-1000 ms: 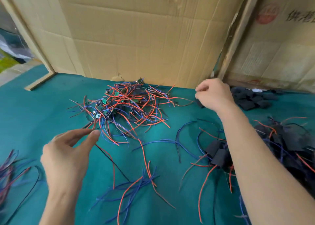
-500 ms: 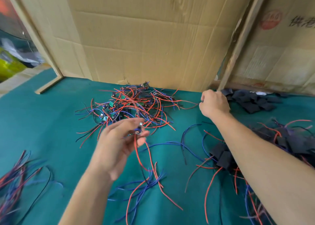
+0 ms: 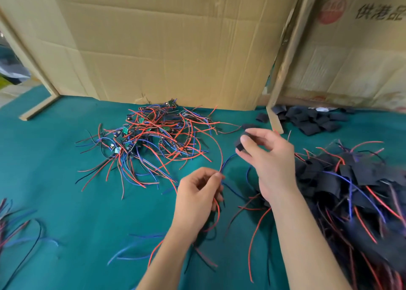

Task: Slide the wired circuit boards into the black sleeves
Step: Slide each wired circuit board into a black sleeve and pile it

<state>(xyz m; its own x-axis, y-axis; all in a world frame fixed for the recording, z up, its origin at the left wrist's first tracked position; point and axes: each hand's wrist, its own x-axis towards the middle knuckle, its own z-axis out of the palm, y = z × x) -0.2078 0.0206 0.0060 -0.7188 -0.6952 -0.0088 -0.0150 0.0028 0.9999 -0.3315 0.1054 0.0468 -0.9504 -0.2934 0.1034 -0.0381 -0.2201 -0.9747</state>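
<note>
- Black sleeve (image 3: pixel 241 144), a single one, is pinched between the thumb and fingertips of the right hand (image 3: pixel 271 164), held up above the table (image 3: pixel 55 179).
- Left hand (image 3: pixel 197 199) has its fingers curled round a few red and blue wires (image 3: pixel 222 157) that arc up from its fingertips; whether a board hangs on them cannot be told.
- Wired circuit boards (image 3: pixel 149 136) lie in one tangled heap beyond the left hand, near the cardboard, small green boards showing among red, blue and black leads.
- Two dark heaps sit on the right: loose sleeves (image 3: pixel 312 119) at the back, and a bigger pile of sleeved pieces with wires (image 3: pixel 351 179) beside the right forearm.
- Loose wires (image 3: pixel 15 223) lie at the left edge, blurred.
- Teal cloth covers the table.
- Cardboard sheets (image 3: pixel 175 48) stand behind as a wall, with a pale wooden post (image 3: pixel 285 59) between them.
- Right-hand box (image 3: pixel 351 59) carries a faded red round stamp and dark Chinese characters, cut off by the frame edge.
</note>
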